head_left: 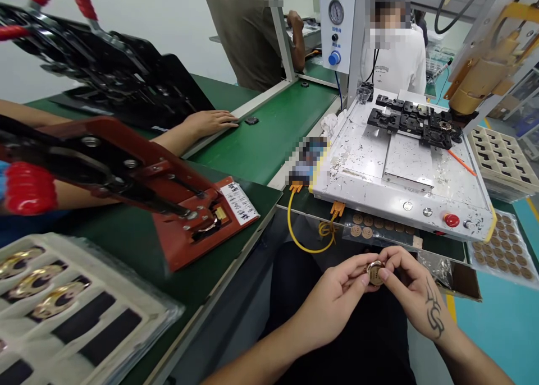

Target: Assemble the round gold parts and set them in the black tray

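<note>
A small round gold-coloured part [374, 273] is being pinched between the fingers of the left hand [337, 301] and the right hand [415, 289], low over the lap — thumb and forefinger of each hand are being pressed against its rim. Just beyond the fingers, a sheet of brown discs [381, 225] is lying under the edge of a white machine bed [404, 172]. Well to the left of the fingers, a red hand press [168, 205] is standing on the green worktop [269, 138], where a co-worker's hand [210, 122] is being rested.
</note>
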A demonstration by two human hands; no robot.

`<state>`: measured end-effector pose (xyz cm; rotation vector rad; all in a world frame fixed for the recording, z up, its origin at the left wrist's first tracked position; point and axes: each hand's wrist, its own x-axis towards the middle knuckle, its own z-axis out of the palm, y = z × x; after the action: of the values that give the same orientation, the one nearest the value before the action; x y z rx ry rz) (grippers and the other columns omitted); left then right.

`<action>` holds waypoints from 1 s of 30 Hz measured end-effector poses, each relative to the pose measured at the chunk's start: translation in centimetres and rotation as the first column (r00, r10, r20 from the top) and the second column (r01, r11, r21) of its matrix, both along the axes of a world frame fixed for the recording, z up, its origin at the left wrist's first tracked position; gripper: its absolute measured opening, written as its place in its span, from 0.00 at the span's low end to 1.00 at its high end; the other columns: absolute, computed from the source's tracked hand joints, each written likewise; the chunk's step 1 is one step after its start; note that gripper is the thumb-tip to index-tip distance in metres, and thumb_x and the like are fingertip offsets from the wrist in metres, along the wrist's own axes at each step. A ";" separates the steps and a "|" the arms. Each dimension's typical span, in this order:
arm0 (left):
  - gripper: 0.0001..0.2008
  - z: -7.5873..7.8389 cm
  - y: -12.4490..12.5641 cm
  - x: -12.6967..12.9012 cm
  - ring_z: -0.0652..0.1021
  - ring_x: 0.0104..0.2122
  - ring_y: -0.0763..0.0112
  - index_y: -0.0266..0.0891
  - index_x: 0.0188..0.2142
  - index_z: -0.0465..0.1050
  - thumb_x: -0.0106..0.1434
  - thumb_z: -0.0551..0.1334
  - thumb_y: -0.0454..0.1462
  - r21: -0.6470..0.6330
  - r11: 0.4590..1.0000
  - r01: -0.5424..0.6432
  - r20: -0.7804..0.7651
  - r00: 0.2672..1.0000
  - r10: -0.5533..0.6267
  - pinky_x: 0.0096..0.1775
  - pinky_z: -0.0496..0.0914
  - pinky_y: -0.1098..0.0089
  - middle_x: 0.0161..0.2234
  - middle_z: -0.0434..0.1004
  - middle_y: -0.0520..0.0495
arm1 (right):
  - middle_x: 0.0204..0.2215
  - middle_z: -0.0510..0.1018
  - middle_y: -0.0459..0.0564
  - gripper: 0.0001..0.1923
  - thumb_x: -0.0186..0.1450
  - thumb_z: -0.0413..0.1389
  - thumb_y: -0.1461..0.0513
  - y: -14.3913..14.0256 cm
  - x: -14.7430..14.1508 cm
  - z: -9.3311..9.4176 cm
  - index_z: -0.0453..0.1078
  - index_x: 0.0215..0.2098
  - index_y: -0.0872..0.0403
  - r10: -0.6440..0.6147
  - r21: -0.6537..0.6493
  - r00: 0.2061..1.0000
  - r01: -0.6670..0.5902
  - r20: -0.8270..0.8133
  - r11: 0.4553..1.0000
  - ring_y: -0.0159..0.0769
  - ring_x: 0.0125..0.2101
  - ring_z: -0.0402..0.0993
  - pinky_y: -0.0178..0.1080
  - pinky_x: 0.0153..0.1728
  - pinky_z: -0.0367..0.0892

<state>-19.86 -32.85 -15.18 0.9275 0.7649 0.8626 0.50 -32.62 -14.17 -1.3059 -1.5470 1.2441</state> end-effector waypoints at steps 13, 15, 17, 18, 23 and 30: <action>0.26 0.1 0.3 -0.8 0.86 0.53 0.56 0.43 0.73 0.66 0.77 0.60 0.38 0.295 0.955 0.043 -0.348 0.935 0.066 0.58 0.78 0.59 0.56 0.87 0.40 | 0.47 0.76 0.52 0.07 0.78 0.57 0.62 0.3 -0.2 -1.3 0.72 0.53 0.46 0.068 0.322 0.950 -0.170 0.306 0.931 0.44 0.46 0.75 0.45 0.48 0.73; 0.27 0.5 0.5 -1.3 0.85 0.55 0.56 0.45 0.74 0.63 0.78 0.60 0.39 0.305 0.951 0.039 -0.355 0.932 0.075 0.59 0.77 0.58 0.57 0.86 0.41 | 0.47 0.78 0.53 0.07 0.79 0.56 0.62 0.8 -0.3 -0.9 0.74 0.52 0.47 0.130 0.340 0.948 -0.229 0.290 0.912 0.44 0.47 0.76 0.46 0.50 0.72; 0.27 0.8 0.7 -1.7 0.83 0.58 0.56 0.45 0.72 0.65 0.76 0.63 0.40 0.254 0.965 -0.065 -0.271 0.953 0.135 0.60 0.76 0.58 0.60 0.83 0.39 | 0.39 0.79 0.50 0.04 0.78 0.59 0.58 1.4 -0.7 -0.6 0.75 0.44 0.48 0.101 0.292 0.974 -0.157 0.201 0.943 0.41 0.39 0.75 0.43 0.42 0.72; 0.26 0.9 0.8 -1.8 0.83 0.58 0.55 0.44 0.69 0.68 0.74 0.66 0.40 0.213 0.969 -0.126 -0.221 0.960 0.173 0.60 0.77 0.59 0.60 0.83 0.38 | 0.35 0.77 0.48 0.07 0.77 0.60 0.56 1.7 -1.1 -0.5 0.74 0.41 0.49 0.081 0.223 0.989 -0.107 0.123 0.969 0.39 0.34 0.73 0.41 0.37 0.70; 0.12 1.1 0.6 -2.2 0.84 0.42 0.61 0.39 0.49 0.78 0.69 0.72 0.41 0.177 0.957 -0.230 -0.210 0.941 0.265 0.48 0.77 0.64 0.42 0.85 0.45 | 0.26 0.73 0.42 0.20 0.70 0.67 0.44 2.6 -3.1 -0.7 0.72 0.39 0.51 0.017 -0.143 0.963 -0.057 -0.267 0.988 0.31 0.23 0.66 0.35 0.25 0.64; 0.08 2.2 -0.2 -3.3 0.79 0.37 0.66 0.39 0.43 0.79 0.72 0.67 0.42 0.277 0.924 -0.262 -0.275 0.900 0.338 0.43 0.73 0.67 0.36 0.80 0.48 | 0.26 0.76 0.43 0.21 0.67 0.70 0.45 2.7 -4.8 -0.7 0.72 0.37 0.51 0.080 -0.148 0.940 -0.136 -0.333 0.980 0.32 0.23 0.70 0.35 0.24 0.69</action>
<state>-23.11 -33.06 -13.01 1.1960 1.1258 1.1082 -4.34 -29.90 -14.86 -1.0609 -1.3128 1.6022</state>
